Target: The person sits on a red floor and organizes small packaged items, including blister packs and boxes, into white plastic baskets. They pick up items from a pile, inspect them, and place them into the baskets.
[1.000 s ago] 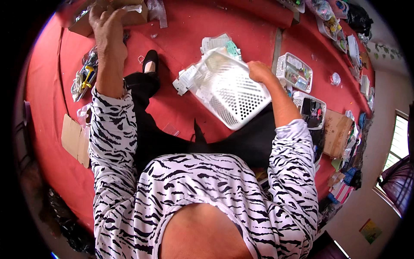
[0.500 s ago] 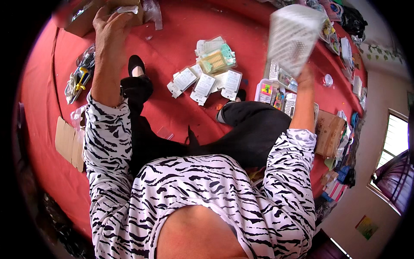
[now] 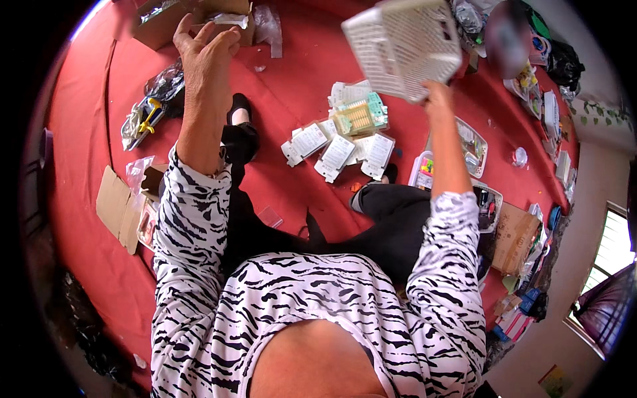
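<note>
A white slatted plastic basket (image 3: pixel 390 48) is held up in the air, tilted, with my right hand (image 3: pixel 438 96) closed on its lower edge. My left hand (image 3: pixel 207 53) is raised at the far left with its fingers apart and holds nothing. Just beyond it lies an open cardboard box (image 3: pixel 159 28). Between my arms, several flat white packs with printed labels (image 3: pixel 337 152) are spread on the red cloth. On top of them sits a clear pack with yellow sticks and a green edge (image 3: pixel 360 118).
Plastic containers of small items (image 3: pixel 472 147) stand beside my right forearm. Flattened cardboard (image 3: pixel 114 205) and a dark bag with a yellow-handled tool (image 3: pixel 154 106) lie at left. A brown carton (image 3: pixel 516 235) and assorted bags line the right edge. My legs stretch across the red cloth (image 3: pixel 279 199).
The basket has swung left in my right hand, toward the middle. My left hand's fingers have spread farther apart. The whole view has shifted slightly.
</note>
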Demonstrator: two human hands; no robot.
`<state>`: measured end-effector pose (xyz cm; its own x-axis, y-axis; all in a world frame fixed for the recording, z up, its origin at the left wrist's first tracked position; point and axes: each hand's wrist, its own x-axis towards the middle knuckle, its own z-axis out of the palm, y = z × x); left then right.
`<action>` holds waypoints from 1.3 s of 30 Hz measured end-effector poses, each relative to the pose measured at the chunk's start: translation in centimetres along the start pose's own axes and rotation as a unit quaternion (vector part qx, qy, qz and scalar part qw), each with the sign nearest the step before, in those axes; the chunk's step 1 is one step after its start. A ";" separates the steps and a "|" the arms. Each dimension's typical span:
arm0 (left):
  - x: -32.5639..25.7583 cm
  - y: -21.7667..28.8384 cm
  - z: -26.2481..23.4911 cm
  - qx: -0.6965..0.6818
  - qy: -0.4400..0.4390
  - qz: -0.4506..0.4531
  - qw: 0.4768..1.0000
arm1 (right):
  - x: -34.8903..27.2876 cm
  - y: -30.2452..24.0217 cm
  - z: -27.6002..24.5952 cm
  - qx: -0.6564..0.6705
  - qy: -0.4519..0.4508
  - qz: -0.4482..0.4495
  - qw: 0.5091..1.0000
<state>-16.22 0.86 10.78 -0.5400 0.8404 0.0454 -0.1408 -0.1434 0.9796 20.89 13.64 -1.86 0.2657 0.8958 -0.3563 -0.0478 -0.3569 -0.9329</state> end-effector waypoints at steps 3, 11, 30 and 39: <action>-0.5 0.0 0.4 0.022 -0.010 -0.007 1.000 | 1.3 5.6 7.5 0.101 -0.099 0.049 0.989; -1.4 -2.5 0.2 0.085 -0.136 0.076 0.984 | 0.3 14.8 13.0 -0.242 -0.200 0.231 0.921; 0.4 -0.9 0.8 -0.032 -0.061 -0.036 0.997 | 1.7 11.2 5.6 -0.523 -0.373 0.056 0.764; -0.7 -1.9 3.0 -0.044 -0.084 -0.139 0.986 | -3.2 20.2 16.1 -0.538 -0.112 0.055 0.833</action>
<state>-13.10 2.13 9.43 -0.3255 0.9276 -0.1835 -0.3397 0.0664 0.9382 3.58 7.87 -20.38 0.1242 0.8253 -0.5509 0.8638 -0.3631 -0.3493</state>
